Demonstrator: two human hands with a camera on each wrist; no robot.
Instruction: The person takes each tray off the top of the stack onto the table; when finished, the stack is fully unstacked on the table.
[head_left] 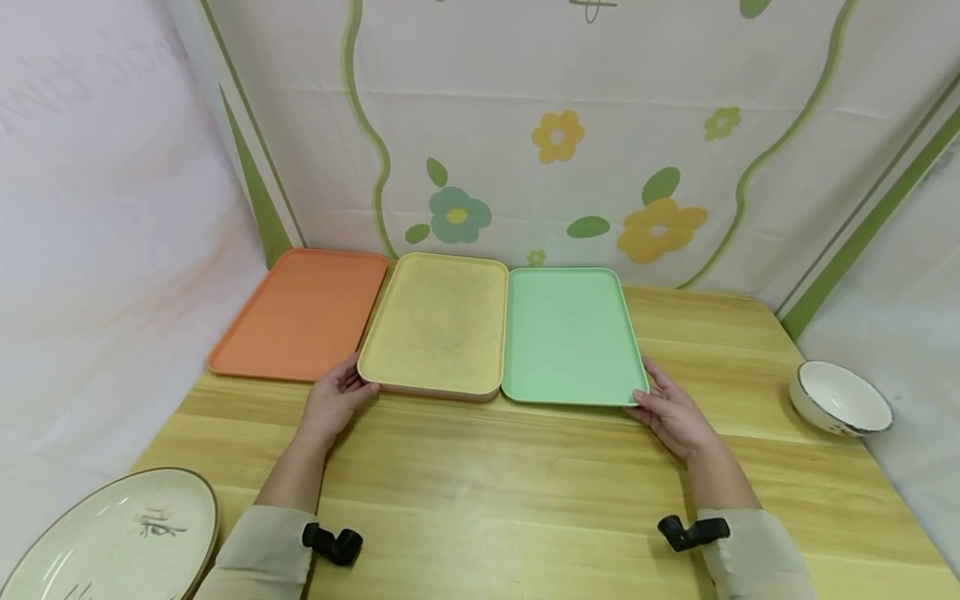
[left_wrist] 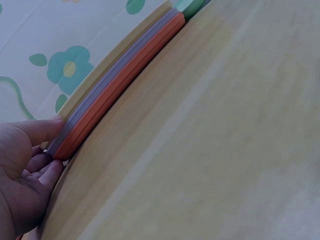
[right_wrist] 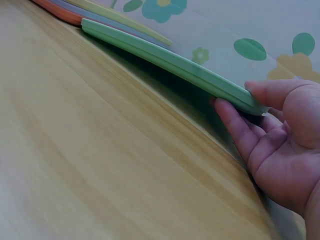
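My right hand (head_left: 671, 414) pinches the near right corner of a green tray (head_left: 570, 333), thumb on the rim and fingers beneath. In the right wrist view the green tray (right_wrist: 170, 65) slants, its gripped end raised off the table. My left hand (head_left: 334, 402) grips the near left corner of a stack topped by a yellow tray (head_left: 438, 325). A purple tray (left_wrist: 100, 97) and an orange tray (left_wrist: 117, 95) show under the yellow one in the left wrist view. The left thumb lies at the stack's upper rim, with the fingers curled around its lower corner.
Another orange tray (head_left: 303, 312) lies left of the stack. A white bowl (head_left: 842, 398) stands at the table's right edge, and an oval plate (head_left: 120, 533) at the front left. A flowered cloth (head_left: 510, 167) hangs behind the wooden table (head_left: 480, 500).
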